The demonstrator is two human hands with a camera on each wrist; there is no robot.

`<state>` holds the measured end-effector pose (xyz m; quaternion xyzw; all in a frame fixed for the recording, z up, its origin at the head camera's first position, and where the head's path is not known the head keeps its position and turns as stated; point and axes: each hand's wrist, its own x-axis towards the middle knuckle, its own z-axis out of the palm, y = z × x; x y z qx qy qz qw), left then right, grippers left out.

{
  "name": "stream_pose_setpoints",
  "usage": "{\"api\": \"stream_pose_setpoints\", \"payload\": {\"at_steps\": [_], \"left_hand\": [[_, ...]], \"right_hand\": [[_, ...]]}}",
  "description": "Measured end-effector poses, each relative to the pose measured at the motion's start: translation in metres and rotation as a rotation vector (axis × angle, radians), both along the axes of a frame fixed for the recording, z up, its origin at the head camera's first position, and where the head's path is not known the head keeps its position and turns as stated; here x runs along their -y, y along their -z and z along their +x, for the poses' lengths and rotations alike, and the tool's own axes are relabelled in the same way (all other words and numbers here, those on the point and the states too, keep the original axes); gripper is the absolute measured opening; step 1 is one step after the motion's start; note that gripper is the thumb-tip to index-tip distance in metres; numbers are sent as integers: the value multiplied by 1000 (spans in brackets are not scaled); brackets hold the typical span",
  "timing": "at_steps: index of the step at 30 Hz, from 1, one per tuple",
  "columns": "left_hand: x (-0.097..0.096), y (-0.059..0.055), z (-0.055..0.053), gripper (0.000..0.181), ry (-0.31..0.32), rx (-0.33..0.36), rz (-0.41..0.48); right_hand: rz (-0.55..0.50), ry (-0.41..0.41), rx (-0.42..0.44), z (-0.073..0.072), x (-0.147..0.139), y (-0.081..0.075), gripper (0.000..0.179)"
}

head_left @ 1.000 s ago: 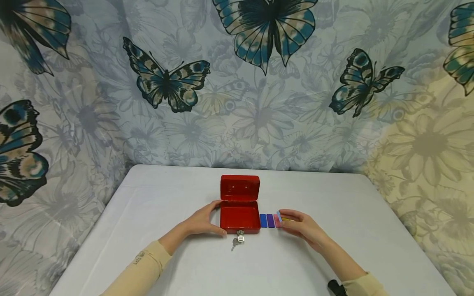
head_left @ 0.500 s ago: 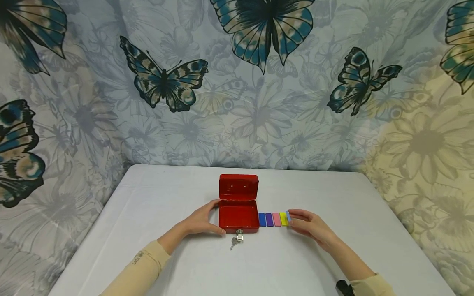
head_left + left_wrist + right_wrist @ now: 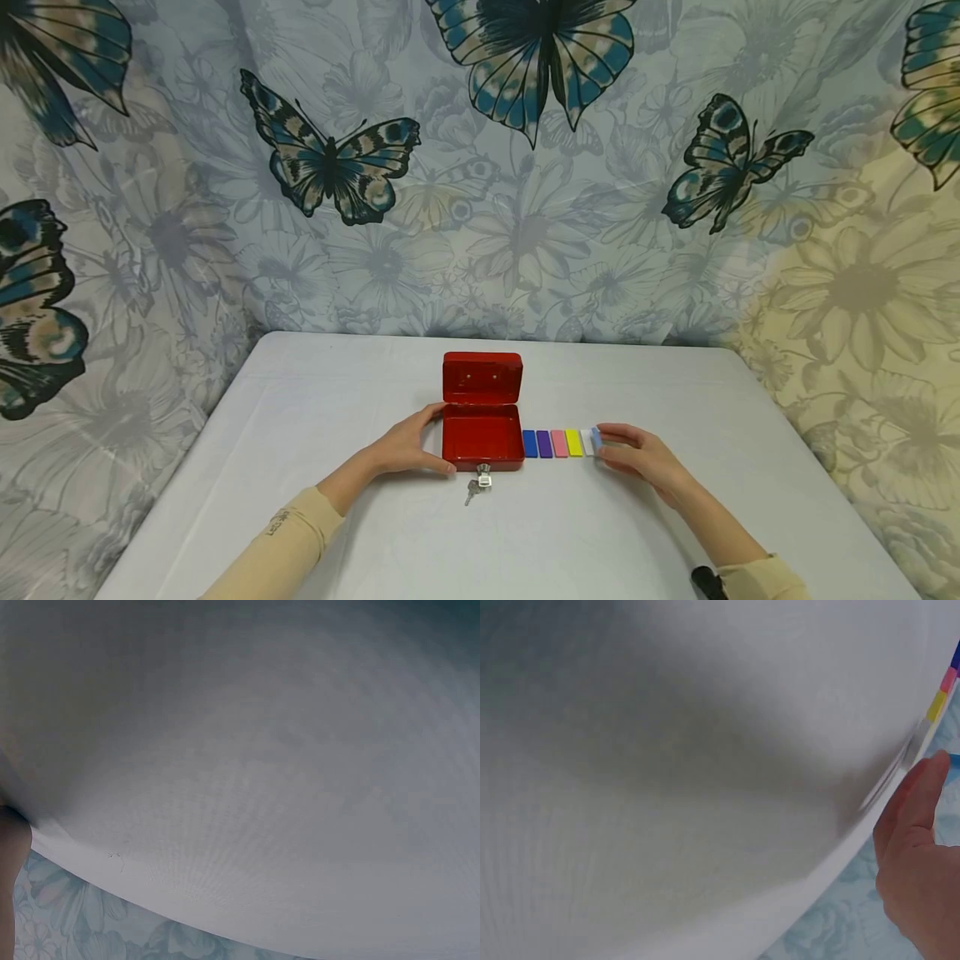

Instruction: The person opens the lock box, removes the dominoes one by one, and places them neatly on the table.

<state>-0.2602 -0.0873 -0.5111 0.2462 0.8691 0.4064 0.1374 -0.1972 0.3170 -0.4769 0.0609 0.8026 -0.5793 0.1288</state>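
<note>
A red metal cash box [image 3: 483,465] stands on the table with its lid [image 3: 482,379] raised. My left hand [image 3: 403,448] holds the box at its left side, thumb at the front corner and fingers at the back. Right of the box lies a row of flat tiles: blue [image 3: 529,444], purple [image 3: 544,444], pink [image 3: 559,443], yellow [image 3: 573,443] and white [image 3: 587,442]. At the row's right end, my right hand [image 3: 645,461] pinches a light blue tile [image 3: 597,439], tilted up. In the right wrist view that hand [image 3: 919,840] reaches the row's end.
A small padlock [image 3: 484,478] hangs at the box front, with keys [image 3: 472,492] in front of it. The white table [image 3: 360,375] ends against a butterfly-patterned wall cloth [image 3: 525,242]. The left wrist view shows mostly the white tabletop [image 3: 262,810].
My right hand has moved right along the row with the light blue tile, leaving the pink, yellow and white tiles uncovered. The left hand has stayed at the box.
</note>
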Motion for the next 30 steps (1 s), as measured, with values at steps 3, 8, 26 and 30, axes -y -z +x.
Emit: {"api": "stream_pose_setpoints", "payload": {"at_steps": [3,8,26,30], "left_hand": [[0,-1,0,103,-2,4,0],[-1,1,-1,103,-1,-3,-2],[1,0,-1,103,-1,-3,-5],[0,1,-1,104,-2,0,-9]], "right_hand": [[63,-10,-30,-1,-4,0,61],[196,-26,-89,-3,-8,0,59],[506,-72,-297,-8,-3,7,46],[523,-83,-336,-8,-3,8,44]]}}
